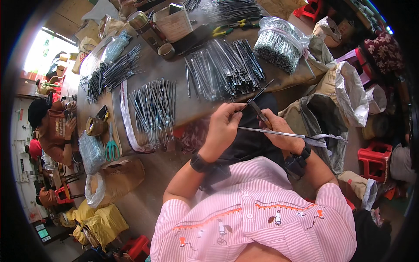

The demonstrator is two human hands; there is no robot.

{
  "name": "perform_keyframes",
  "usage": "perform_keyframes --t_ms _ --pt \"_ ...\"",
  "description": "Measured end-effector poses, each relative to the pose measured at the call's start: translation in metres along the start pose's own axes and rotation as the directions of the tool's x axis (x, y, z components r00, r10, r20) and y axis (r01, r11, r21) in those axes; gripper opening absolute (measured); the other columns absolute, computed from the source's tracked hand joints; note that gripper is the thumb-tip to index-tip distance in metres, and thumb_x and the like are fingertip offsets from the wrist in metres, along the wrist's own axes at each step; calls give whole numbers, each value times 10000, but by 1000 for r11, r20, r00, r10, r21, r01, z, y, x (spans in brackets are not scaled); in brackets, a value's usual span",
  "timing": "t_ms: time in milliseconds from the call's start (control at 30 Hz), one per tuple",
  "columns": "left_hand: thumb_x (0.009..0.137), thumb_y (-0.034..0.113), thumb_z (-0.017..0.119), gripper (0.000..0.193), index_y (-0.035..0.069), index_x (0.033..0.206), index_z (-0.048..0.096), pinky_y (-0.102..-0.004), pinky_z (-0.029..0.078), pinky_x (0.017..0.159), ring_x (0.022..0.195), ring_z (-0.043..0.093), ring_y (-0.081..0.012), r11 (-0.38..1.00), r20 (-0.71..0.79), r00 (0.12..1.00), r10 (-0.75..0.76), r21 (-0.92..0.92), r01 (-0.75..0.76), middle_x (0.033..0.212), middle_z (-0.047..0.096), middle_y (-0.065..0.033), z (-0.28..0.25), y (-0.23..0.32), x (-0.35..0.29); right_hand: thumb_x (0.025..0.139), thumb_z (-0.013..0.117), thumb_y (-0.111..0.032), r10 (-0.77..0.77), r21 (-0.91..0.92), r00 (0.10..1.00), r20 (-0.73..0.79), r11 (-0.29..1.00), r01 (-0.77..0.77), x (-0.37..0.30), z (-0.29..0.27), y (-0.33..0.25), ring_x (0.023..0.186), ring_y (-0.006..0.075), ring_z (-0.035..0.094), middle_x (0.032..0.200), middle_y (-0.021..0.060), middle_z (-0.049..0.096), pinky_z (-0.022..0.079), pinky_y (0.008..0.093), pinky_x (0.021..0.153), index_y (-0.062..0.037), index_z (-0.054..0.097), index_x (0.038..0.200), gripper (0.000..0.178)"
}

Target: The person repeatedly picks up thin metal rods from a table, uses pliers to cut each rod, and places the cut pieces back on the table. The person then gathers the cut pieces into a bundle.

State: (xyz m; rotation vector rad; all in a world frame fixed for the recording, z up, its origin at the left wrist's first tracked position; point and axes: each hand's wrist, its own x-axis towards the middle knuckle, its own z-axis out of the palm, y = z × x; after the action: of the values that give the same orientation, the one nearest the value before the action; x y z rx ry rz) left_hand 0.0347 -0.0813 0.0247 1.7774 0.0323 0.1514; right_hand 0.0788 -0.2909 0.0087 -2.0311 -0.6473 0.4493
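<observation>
My left hand [223, 124] is closed in a pinch on a thin dark metal rod [262, 89] that slants up to the right. Closed around the handles of a small dark tool that looks like pliers [256, 108] is my right hand [277, 131]; the tool's head meets the rod beside my left fingertips. A second long, thin metal strip [273, 131] crosses below the right fingers and points right. Beyond my hands, on the table, lies a wide spread of thin metal rods [224, 65]. Another spread of rods [153, 107] lies left at the table edge.
A plastic-wrapped bundle of rods [279, 46] stands at the table's right. Yellow-handled pliers [222, 31], a thermos [142, 26] and a cup [166, 51] sit farther back. Teal scissors [112, 146] lie left. Open sacks [325, 126] stand right; a co-worker [54, 126] sits far left.
</observation>
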Motion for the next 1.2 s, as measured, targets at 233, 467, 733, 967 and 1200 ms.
perform_keyframes --t_ms 233,467,733,967,1200 --pt "906 11 560 213 -5 1095 657 -212 431 683 740 515 -54 997 39 996 -80 2 80 818 606 -6 1 -1 -1 787 567 -22 -12 -85 996 -90 996 4 0 2 8 712 430 590 755 216 595 471 450 638 -21 549 1023 237" --pt "886 68 628 254 -5 1129 644 -280 456 711 762 556 -159 991 12 999 -30 129 28 839 562 -72 -3 14 -2 787 552 -54 -74 -83 988 -135 995 63 -1 2 11 731 447 583 746 236 578 464 470 644 -19 546 1018 233" --pt "839 73 662 230 21 1061 690 -319 454 710 758 544 -251 933 -65 994 86 355 -58 811 535 -116 -26 17 -14 781 522 -61 -40 -35 997 -59 999 38 8 9 8 788 410 599 802 188 612 466 467 714 -28 532 1104 325" --pt "875 70 612 198 8 1046 693 -350 454 675 735 571 -289 787 -356 910 214 615 55 809 567 -152 -99 -27 -27 799 472 -21 1 243 999 37 970 -10 15 20 15 704 122 551 843 42 575 467 256 619 -49 442 1380 583" --pt "879 177 589 260 -42 981 687 -456 463 784 875 591 -394 478 -634 771 62 697 535 862 618 -227 -199 -87 -39 785 425 -2 141 450 988 63 880 -154 12 17 14 627 92 527 829 38 551 451 216 551 -30 444 1358 575"
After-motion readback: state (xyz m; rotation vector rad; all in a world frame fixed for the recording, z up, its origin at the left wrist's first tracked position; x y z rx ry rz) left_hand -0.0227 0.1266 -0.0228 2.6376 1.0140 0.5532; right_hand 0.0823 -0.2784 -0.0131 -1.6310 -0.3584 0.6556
